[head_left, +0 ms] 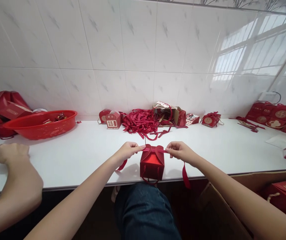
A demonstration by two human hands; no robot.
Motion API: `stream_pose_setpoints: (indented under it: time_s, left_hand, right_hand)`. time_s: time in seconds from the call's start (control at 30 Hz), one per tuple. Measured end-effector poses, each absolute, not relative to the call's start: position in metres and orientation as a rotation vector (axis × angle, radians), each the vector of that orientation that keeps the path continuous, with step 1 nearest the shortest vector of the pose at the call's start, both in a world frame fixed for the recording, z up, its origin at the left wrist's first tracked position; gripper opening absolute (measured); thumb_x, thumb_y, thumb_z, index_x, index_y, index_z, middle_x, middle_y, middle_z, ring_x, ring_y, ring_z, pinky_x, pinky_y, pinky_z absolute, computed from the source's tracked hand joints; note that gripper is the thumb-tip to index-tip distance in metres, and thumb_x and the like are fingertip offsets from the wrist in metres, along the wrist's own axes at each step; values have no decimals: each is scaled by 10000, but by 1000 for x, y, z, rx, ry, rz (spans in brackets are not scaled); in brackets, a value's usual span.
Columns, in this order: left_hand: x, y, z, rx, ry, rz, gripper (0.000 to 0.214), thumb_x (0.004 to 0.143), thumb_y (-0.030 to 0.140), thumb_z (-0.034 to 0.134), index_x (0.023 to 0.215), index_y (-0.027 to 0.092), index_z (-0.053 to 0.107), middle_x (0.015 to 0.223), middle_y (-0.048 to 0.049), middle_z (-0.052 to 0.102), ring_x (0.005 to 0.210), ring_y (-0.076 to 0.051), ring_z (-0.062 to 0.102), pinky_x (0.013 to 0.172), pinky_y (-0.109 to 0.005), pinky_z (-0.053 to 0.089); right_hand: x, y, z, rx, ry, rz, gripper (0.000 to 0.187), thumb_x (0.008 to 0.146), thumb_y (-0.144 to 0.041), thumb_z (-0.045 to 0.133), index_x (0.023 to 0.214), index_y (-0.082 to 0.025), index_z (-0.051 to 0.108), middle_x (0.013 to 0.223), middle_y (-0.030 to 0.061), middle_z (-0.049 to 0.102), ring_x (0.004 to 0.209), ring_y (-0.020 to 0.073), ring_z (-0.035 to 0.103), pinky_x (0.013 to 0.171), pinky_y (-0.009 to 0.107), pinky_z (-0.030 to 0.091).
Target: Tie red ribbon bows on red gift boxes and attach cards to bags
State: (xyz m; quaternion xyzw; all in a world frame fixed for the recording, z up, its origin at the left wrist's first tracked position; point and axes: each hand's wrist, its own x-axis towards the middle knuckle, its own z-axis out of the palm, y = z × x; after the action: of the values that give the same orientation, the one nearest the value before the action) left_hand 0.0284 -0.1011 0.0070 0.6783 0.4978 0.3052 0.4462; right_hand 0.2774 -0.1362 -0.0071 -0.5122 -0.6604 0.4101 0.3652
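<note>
A small red gift box [152, 166] with a cord handle stands at the front edge of the white table, its curved top flaps folded together. A red ribbon [161, 151] runs across the top of the box. To the left of the box, my left hand [128, 150] pinches the ribbon at the flap, and a loose end hangs below that hand. On the other side, my right hand [179, 151] pinches the ribbon between thumb and finger, with its tail dangling past the table edge.
Behind the box lie a heap of red ribbons [140, 121] and an open bag [170, 115]. Small gift boxes [113, 120] stand by the wall. A red plastic basket [43, 125] and another person's arm [18, 180] are at left. A cardboard carton [220, 206] sits below right.
</note>
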Motion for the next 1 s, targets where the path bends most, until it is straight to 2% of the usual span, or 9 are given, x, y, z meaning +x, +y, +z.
stream_pose_setpoints:
  time_s: [0.2,0.33,0.47,0.6,0.8,0.87,0.93,1.0]
  left_hand:
    - [23,-104,-17,1593,1216,727,506,646,646,613,561,194,405,549,42,354,484,-90,258,459,-239,155]
    - [21,-109,-25,1467,1174,723,495,642,623,637,578,190,407,537,51,358,466,-74,250,445,-228,123]
    - [22,-116,-29,1323,1054,755,461,656,583,651,602,181,432,548,54,381,454,-60,265,430,-218,102]
    - [22,-119,-32,1303,960,785,451,661,562,658,610,180,425,571,52,409,447,-51,292,418,-203,137]
    - [19,-116,-34,1497,1121,791,452,702,579,603,585,178,429,532,48,397,446,-62,308,419,-200,190]
    - [16,-115,-37,1636,1219,878,396,716,554,596,635,179,494,588,23,468,497,-92,405,467,-216,304]
    - [12,-115,-38,1794,1339,1064,315,712,498,616,744,188,570,770,-24,560,651,-144,526,606,-263,419]
    - [5,-119,-38,1957,1452,1221,268,720,447,618,825,201,611,923,-53,571,809,-190,564,740,-304,440]
  right_hand:
    - [282,-133,-21,-1296,-1797,1099,320,753,-499,596,779,-186,537,491,-40,543,460,92,414,486,225,290]
    - [286,-133,-25,-1294,-1925,1118,374,774,-545,559,757,-171,583,576,-11,575,490,88,401,496,232,297]
    - [293,-134,-25,-1327,-1970,1166,417,784,-574,533,710,-171,606,542,-35,493,463,77,367,483,233,279]
    - [301,-132,-28,-1291,-1845,1283,452,766,-603,546,676,-162,588,581,-13,523,531,104,467,527,243,342]
    - [304,-131,-40,-1267,-1913,1261,450,817,-568,496,637,-163,576,640,21,579,603,139,533,625,280,405]
    - [302,-134,-44,-1351,-1974,1097,419,838,-536,476,667,-169,588,682,44,612,649,166,557,650,299,415]
    - [298,-139,-43,-1491,-1986,726,345,851,-482,474,787,-174,615,836,84,650,758,199,579,701,320,414]
    - [294,-148,-39,-1606,-1944,343,292,863,-427,465,928,-179,605,978,109,640,829,211,578,722,322,404]
